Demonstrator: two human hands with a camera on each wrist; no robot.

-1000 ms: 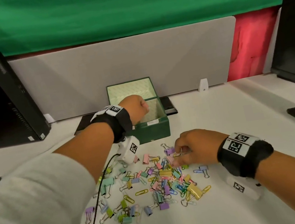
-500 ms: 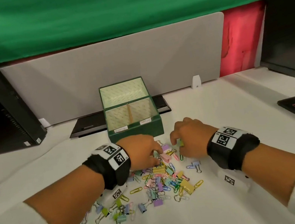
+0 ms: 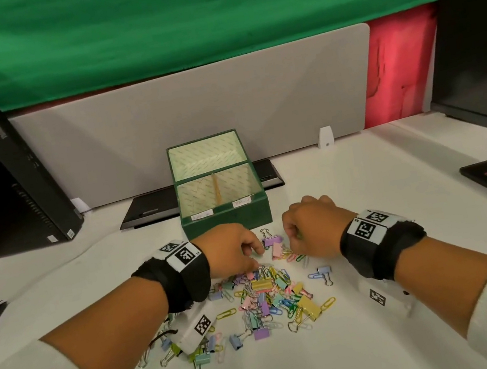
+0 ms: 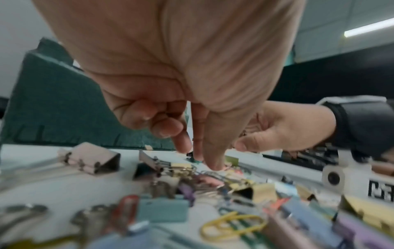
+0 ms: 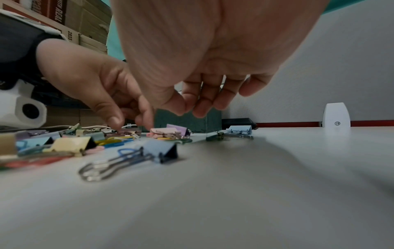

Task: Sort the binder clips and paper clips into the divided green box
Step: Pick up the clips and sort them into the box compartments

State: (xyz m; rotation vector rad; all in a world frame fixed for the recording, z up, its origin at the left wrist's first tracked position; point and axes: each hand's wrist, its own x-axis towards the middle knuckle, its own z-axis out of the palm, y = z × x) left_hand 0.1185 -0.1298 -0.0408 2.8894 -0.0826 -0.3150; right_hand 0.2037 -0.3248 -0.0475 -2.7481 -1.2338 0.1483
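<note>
While my left hand reaches its thumb and forefinger down into the far edge of the pile of clips, the other fingers are curled back, and I cannot tell whether anything is pinched between the tips. My right hand hangs just beside it with fingers bent downward above a pink binder clip; the right wrist view shows those fingertips clear of the clips, holding nothing, which the head view hides behind my knuckles. That low view also picks out a blue binder clip lying alone nearer my wrist, handles toward the camera. The pile spreads over a white desk between my forearms: pastel binder clips mixed with coloured wire paper clips. Just beyond my hands stands the green box, lid open and upright, its pale interior split by a thin divider into two compartments, each with a small label on the front rim. Behind it run a grey partition and green cloth.
</note>
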